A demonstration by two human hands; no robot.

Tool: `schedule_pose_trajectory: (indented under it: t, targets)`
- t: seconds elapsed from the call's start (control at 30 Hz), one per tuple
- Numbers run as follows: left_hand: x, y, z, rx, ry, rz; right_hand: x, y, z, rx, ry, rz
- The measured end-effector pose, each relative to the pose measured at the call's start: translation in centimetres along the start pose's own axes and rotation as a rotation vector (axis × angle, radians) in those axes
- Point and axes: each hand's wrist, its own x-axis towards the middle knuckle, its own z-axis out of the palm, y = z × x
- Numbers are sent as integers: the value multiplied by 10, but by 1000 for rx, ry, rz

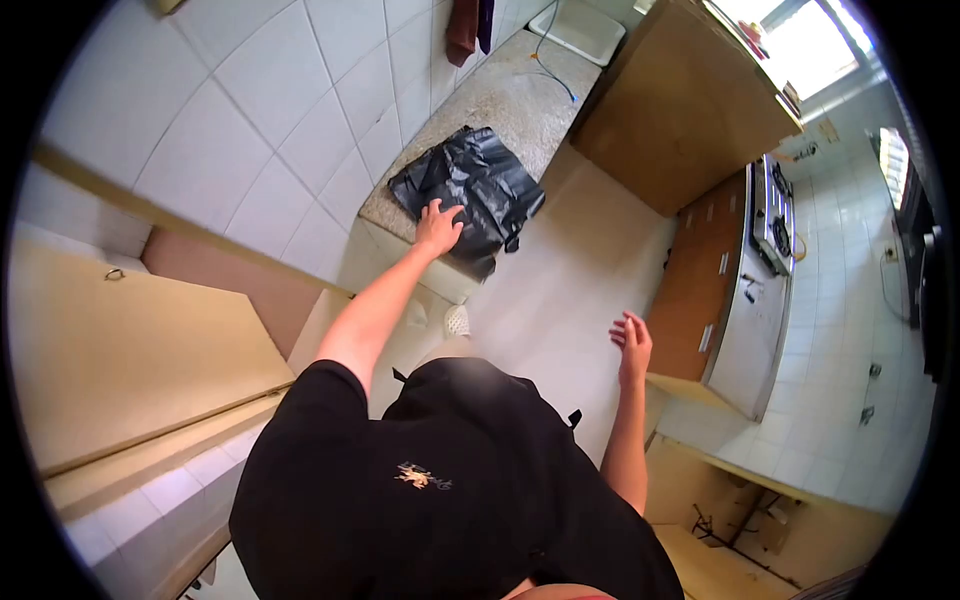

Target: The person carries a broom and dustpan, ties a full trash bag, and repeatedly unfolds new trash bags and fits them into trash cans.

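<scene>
A crumpled black plastic bag (485, 185) lies on the low speckled stone ledge (540, 115), its near side hanging over the edge. My left hand (438, 232) reaches out to the bag's near left part. Its fingers are apart and their tips lie on or just above the plastic; no grip on it shows. My right hand (632, 342) is held out over the floor on the right, fingers loosely bent and apart, with nothing in it.
A white basin (578, 30) and a thin hose (545, 68) are at the ledge's far end. A brown cabinet (670, 100) stands beyond the floor (560, 260). On the right is a counter with a gas stove (775, 220). A cream door (150, 350) is at left.
</scene>
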Motion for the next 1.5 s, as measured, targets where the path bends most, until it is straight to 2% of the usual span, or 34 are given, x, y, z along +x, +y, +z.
schedule_pose_trajectory:
  t: [0.17,0.23,0.3,0.37,0.4,0.5,0.57,0.63,0.7,0.77,0.83,0.9,0.93,0.97,1.0,1.03,1.1,1.13,1.2,1.27,1.3,1.37,1.43,1.5]
  targets:
    - [108,-21,25,135,-55,-202,32,-6,39,-103,-163,172]
    - [136,-35,28,145,-79,-264,58,-15,46,-234,-232,146]
    - [157,-49,21,91,182,-320,82,-25,49,-294,-264,143]
    - [178,-79,17,-141,447,-286,126,-35,58,-293,-283,146]
    - [177,-76,0,-195,502,-298,151,-32,62,-296,-307,145]
    - [173,-67,-29,-211,531,-297,225,-43,99,-328,-464,117]
    - [171,-60,-22,-137,652,-307,273,-56,138,-358,-605,64]
    - [161,-38,-32,-272,489,-257,325,-58,179,-351,-747,2]
    - [146,12,-43,-378,363,-210,374,-57,226,-385,-857,-221]
    - [124,65,-41,-489,202,-200,401,-87,284,-506,-897,-485]
    - [102,111,-36,-283,94,-81,427,-103,343,-468,-974,-884]
    - [78,145,-17,-389,86,-128,428,-112,393,-475,-1157,-863]
    - [70,157,-8,-427,160,-120,429,-100,418,-475,-1266,-904]
    - [58,169,5,-560,98,-321,425,-75,439,-474,-1377,-944]
    - [47,181,13,-711,151,-453,419,-48,454,-472,-1487,-981]
    - [38,192,20,-862,214,-578,417,-23,465,-630,-1625,-887]
    - [10,201,54,-759,256,-649,405,15,476,-1014,-1811,-953]
    - [-7,208,64,-702,276,-690,392,-5,471,-1386,-1812,-1044]
    - [-64,218,105,-543,162,-755,378,0,472,-1505,-1807,-1024]
    - [-157,226,179,-322,-178,-944,384,6,470,-1512,-1791,-1119]
    - [-197,239,199,-290,-405,-1170,390,15,470,-1450,-1796,-1140]
    - [-279,263,252,-361,-491,-1353,390,12,467,-1379,-1828,-1154]
    - [-311,292,238,-527,-191,-1427,399,27,466,-1253,-1870,-1200]
    - [-329,306,219,-614,274,-1454,373,7,457,-1278,-1846,-1202]
